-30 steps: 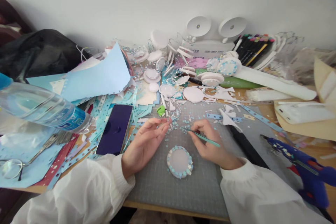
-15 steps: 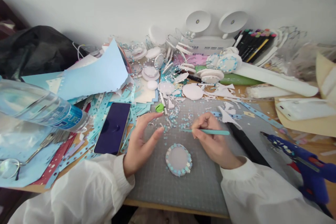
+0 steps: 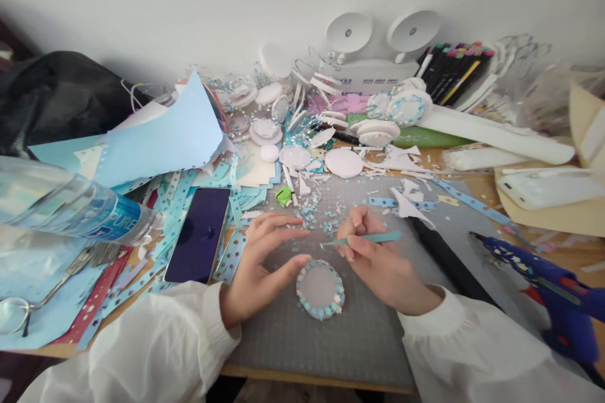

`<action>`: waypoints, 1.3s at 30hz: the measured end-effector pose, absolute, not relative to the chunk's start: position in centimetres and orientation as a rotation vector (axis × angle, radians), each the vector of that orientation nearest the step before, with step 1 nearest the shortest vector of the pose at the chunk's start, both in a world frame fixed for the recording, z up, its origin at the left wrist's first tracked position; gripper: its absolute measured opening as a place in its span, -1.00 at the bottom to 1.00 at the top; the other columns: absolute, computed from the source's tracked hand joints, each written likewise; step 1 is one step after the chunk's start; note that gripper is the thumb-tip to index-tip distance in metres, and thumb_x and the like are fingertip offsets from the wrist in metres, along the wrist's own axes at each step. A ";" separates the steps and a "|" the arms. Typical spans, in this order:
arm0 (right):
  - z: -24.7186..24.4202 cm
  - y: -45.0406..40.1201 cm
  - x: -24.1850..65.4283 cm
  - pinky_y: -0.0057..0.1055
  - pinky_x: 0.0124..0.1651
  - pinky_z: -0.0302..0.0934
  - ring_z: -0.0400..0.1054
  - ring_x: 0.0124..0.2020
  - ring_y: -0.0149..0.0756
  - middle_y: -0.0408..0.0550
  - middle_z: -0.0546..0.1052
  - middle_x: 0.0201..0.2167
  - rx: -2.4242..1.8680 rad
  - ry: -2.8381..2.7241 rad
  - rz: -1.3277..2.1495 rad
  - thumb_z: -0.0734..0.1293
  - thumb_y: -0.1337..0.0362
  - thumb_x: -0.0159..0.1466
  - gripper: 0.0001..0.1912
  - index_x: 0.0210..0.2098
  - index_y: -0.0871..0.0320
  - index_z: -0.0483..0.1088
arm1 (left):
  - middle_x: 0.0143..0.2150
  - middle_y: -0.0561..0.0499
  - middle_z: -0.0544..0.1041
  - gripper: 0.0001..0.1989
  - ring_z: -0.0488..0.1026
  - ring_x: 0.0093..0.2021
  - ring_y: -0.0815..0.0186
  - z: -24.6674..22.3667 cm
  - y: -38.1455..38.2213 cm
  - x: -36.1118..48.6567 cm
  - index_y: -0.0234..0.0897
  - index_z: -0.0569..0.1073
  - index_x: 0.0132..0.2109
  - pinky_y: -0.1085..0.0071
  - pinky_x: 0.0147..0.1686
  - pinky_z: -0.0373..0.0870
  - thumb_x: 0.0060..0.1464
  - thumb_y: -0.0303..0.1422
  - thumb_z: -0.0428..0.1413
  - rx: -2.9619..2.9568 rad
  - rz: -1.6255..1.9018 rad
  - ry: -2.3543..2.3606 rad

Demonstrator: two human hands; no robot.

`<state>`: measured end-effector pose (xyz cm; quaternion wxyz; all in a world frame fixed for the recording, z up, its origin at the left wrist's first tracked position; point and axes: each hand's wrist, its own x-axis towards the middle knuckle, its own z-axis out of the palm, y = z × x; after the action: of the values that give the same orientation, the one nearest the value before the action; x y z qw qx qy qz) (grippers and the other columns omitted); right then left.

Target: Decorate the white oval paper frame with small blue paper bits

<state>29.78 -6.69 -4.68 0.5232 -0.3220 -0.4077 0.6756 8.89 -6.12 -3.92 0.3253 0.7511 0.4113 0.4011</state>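
On the grey cutting mat (image 3: 331,352) lies a round white disc (image 3: 320,289) rimmed with small blue and white star-shaped pieces. My left hand (image 3: 265,258) is open, fingers spread, its thumb tip close to the disc's upper left edge; I cannot tell whether they touch. Just above and right of the disc, my right hand (image 3: 378,258) pinches a thin teal tweezers-like tool (image 3: 382,237), its pointed end towards the left. A tiny pale bit shows at that tip, too small to name. Loose blue and white confetti pieces (image 3: 331,217) are scattered beyond the hands.
A phone (image 3: 198,236) and a lying water bottle (image 3: 94,208) are to the left, among cut paper strips. A blue glue gun (image 3: 543,283) and a black stick-like tool (image 3: 449,264) lie right. White discs (image 3: 343,163), paper scraps and markers (image 3: 456,72) crowd the back.
My right hand has come nearer to me with the teal tool, closer to the disc. My left hand has shifted right and down, its thumb now by the disc's edge. The view tilted slightly.
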 end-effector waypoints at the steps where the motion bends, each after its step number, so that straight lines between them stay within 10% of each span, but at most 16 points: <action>1: -4.6 -6.9 29.7 -0.39 -0.38 0.08 0.09 -0.49 -0.36 -0.23 0.19 -0.52 -0.756 -0.982 1.638 0.33 0.20 0.25 -0.76 -0.29 0.03 0.12 | 0.05 -0.08 0.51 -0.76 0.30 0.12 0.08 -3.9 -6.2 8.9 -0.10 0.55 -0.06 0.15 0.18 0.07 0.10 -0.29 0.22 1.971 1.022 1.055; 39: -5.6 -8.1 29.6 -0.40 -0.35 0.01 0.11 -0.41 -0.36 -0.21 0.29 -0.43 -0.729 -1.113 1.615 0.30 0.19 0.35 -0.84 -0.20 0.00 0.17 | -0.20 -0.06 0.48 -0.95 0.34 -0.06 0.20 -4.0 -6.4 8.9 -0.21 0.54 -0.25 0.25 0.03 0.20 0.15 -0.39 0.17 1.689 0.966 0.913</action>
<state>29.62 -8.12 -5.62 0.5008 -0.3016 -0.4606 0.6679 8.91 -6.40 -4.04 0.4761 0.6912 0.3734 0.3951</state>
